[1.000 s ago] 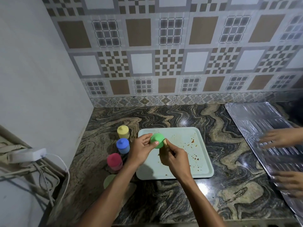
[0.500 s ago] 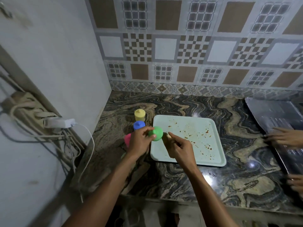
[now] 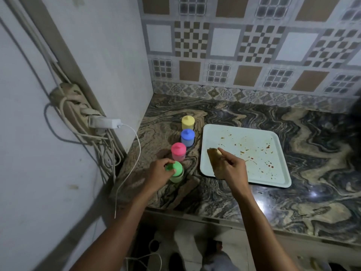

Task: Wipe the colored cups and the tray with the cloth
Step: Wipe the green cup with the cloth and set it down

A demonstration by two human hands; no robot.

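The left hand (image 3: pixel 159 173) curls its fingers round the top of the green cup (image 3: pixel 176 174), which sits on the marbled counter (image 3: pixel 293 192) at the near end of a row of cups. Just behind it stands the pink cup (image 3: pixel 178 151), then the blue cup (image 3: pixel 187 137), and the yellow cup (image 3: pixel 188 122) is farthest back. The row runs along the left side of the pale tray (image 3: pixel 214 133), close to it but apart. The right hand (image 3: pixel 232 169) grips a brownish cloth (image 3: pixel 214 155) over the tray's near left part. I cannot tell whether the cloth touches the surface. Brown stains (image 3: pixel 252 158) speckle the tray's middle and right. A white charger (image 3: pixel 104 122) hangs plugged in on the left wall.
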